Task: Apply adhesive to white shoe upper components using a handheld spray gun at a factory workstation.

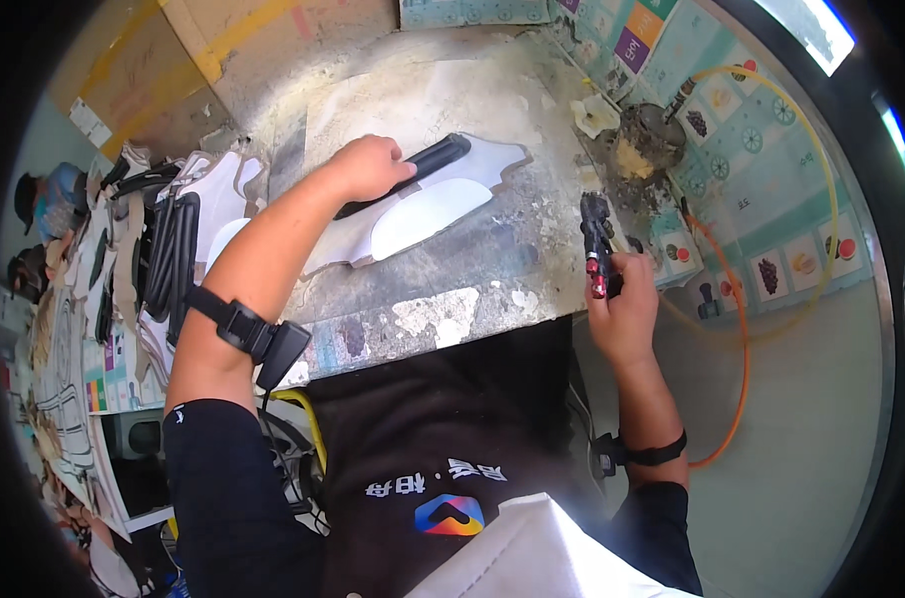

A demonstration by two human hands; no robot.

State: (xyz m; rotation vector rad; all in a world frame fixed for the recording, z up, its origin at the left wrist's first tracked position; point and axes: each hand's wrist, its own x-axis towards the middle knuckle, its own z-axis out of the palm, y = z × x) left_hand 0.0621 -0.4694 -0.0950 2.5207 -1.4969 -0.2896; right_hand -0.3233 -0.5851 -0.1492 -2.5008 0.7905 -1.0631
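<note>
My left hand [371, 167] reaches across the worktable, its fingers closed on the near end of a black padded strip [441, 156]. The strip lies along a pale, flat cut piece [492, 161] with a jagged outline. On the near side of that piece sits a white half-oval panel [428, 219]. In my right hand [627, 304], at the table's right edge, is a black spray gun [596, 229] with a red knob, its body pointing away from me. My fingers wrap its lower part, and the grip is partly hidden.
Piled cut pieces and black strips [168, 254] crowd the left side. A glue-crusted metal pot [657, 135] stands back right. An orange hose [744, 369] and a yellow hose [833, 189] loop on the right. Cardboard [263, 45] lines the back. The worktable [433, 309] is stained.
</note>
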